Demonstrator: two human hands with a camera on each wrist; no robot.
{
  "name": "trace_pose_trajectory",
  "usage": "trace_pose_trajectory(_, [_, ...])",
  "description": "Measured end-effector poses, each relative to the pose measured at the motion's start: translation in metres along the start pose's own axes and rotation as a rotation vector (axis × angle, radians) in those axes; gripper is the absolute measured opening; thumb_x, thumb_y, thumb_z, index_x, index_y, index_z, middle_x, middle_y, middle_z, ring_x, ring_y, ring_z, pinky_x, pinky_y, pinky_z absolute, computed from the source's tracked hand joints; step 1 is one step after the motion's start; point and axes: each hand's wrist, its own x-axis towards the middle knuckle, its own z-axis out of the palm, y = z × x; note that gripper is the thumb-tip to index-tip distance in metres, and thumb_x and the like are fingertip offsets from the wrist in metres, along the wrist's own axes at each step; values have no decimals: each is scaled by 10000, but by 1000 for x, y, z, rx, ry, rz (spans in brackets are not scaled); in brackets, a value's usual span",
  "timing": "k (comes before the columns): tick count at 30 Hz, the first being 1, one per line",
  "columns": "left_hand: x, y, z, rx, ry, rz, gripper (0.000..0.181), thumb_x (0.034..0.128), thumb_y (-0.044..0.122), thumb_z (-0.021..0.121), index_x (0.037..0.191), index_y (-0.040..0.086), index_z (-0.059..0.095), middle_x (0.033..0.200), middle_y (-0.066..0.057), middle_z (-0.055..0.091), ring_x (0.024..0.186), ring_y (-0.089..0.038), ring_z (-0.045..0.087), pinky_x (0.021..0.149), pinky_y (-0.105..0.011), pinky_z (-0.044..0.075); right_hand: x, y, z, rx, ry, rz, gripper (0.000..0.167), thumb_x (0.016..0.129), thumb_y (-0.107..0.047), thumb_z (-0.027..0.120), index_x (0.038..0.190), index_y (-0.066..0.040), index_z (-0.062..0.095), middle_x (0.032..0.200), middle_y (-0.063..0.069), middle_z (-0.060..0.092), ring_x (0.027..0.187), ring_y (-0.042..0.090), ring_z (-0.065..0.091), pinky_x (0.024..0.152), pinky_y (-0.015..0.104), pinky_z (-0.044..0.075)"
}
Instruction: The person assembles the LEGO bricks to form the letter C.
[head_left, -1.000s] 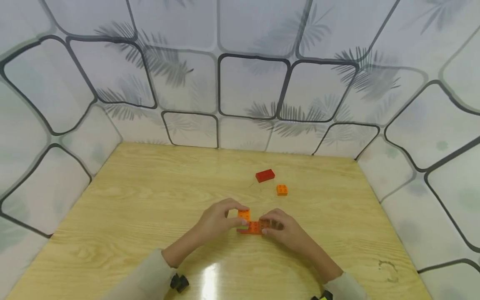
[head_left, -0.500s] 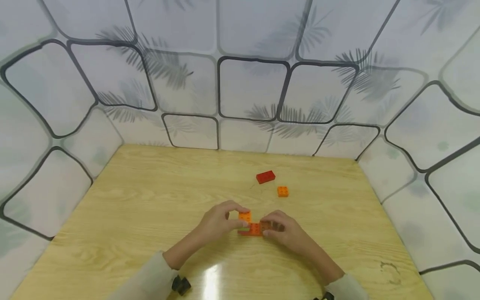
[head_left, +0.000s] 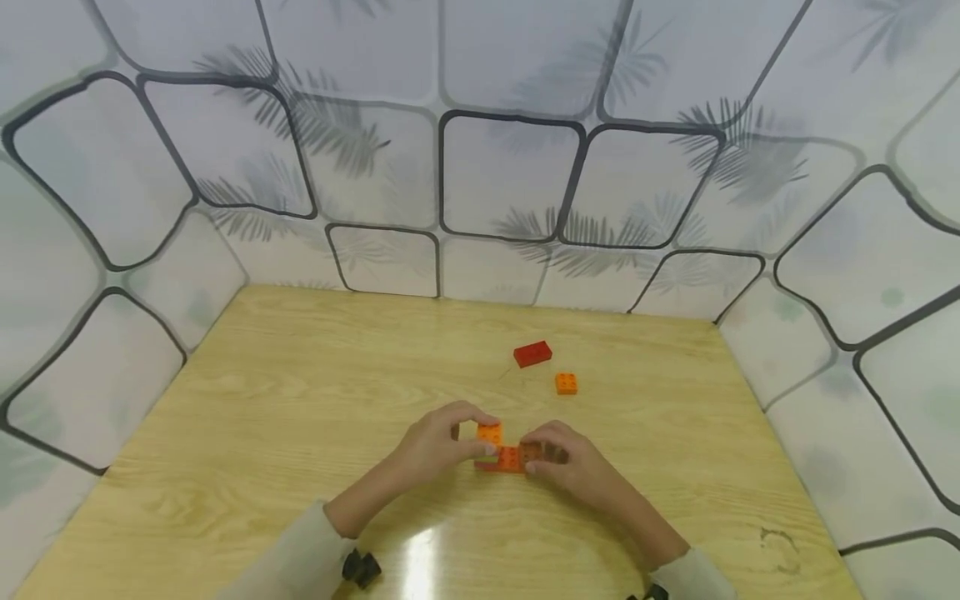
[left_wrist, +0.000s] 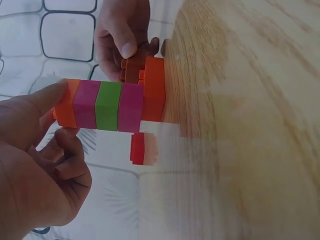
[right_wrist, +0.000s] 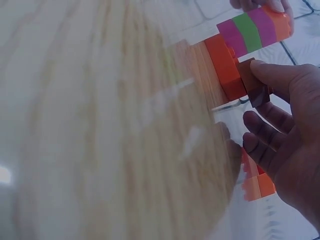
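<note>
My left hand (head_left: 442, 437) pinches the orange brick (left_wrist: 67, 102) at the top of a small tower between thumb and fingers. Below that brick come a magenta brick (left_wrist: 85, 104), a green brick (left_wrist: 107, 106) and another magenta brick (left_wrist: 131, 107). The tower stands on one end of a long orange-red brick (head_left: 510, 458), which lies on the table. At its other end, my right hand (head_left: 577, 467) pinches a brown brick (right_wrist: 254, 85) against the studded top. Whether the brown brick is fully seated cannot be seen.
Beyond the hands, a red brick (head_left: 532, 353) and a small orange brick (head_left: 566, 383) lie on the wood-patterned table (head_left: 337, 367). A patterned white curtain or wall covering (head_left: 495, 175) encloses the table at the back and both sides.
</note>
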Motion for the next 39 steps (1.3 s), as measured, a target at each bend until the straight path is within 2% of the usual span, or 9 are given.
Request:
trace_pose_trajectory(9, [-2,0,-1,-24,-34,-6,346,919,439,723,1259,422,658,1287,165,604,725,-150,512,527,-272,456,-2,-4,-1,2,2,11,353,929,-357,726,1237,-191,676,1146,-101,626,926,122,554,785,264,494])
trace_pose_trajectory(16, [-3,-2,-4,-37,-65,44,399,950,404,696,1337,330,636,1304,152,595,738,-153,515,552,-269,471,-1,-3,-3,-27,-17,16,351,933,-397,711,1244,-244,661,1156,-119,616,936,120,553,800,265,492])
trace_pose_trajectory(18, [-2,-4,-4,-47,-65,50,408,953,385,697,1349,317,627,1307,138,597,743,-156,517,557,-266,472,0,-3,-4,-43,-29,15,330,953,-412,683,1248,-266,654,1160,-125,614,942,118,553,804,267,494])
trace_pose_trajectory(22, [0,-7,-2,-65,-60,46,410,948,376,705,1345,319,622,1313,95,603,736,-154,520,554,-256,469,4,-1,-12,-55,-26,38,315,993,-414,625,1256,-245,660,1152,-114,621,939,111,557,792,268,500])
trace_pose_trajectory(26, [1,-10,-1,-85,-58,51,437,940,386,713,1349,258,631,1307,49,612,730,-156,517,542,-253,458,14,1,-25,-83,40,36,342,1006,-381,615,1263,-162,671,1167,-38,643,926,108,558,772,260,502])
trace_pose_trajectory(29, [1,-11,-1,-94,-65,59,472,934,410,714,1359,222,629,1305,45,615,762,-162,524,553,-253,461,25,3,-37,-131,97,5,344,999,-327,640,1261,-107,678,1148,20,655,935,126,560,769,265,506])
trace_pose_trajectory(33, [1,-11,-1,-94,-87,70,500,936,417,710,1379,206,614,1313,46,611,815,-170,526,575,-251,463,42,7,-52,-193,139,-28,341,975,-264,682,1256,-71,680,1161,64,661,1015,197,573,846,367,517])
trace_pose_trajectory(36, [1,-12,-1,-91,-95,72,513,936,419,710,1392,208,605,1322,51,605,829,-172,522,574,-244,455,56,12,-61,-227,141,-29,363,960,-256,701,1267,-63,672,1227,86,648,1106,266,569,913,469,498])
trace_pose_trajectory(39, [1,-14,-1,-96,-92,70,507,932,412,717,1391,228,606,1332,59,601,839,-175,519,566,-238,445,71,18,-69,-228,131,-20,381,951,-248,713,1278,-58,668,1259,107,636,1155,335,562,924,505,487])
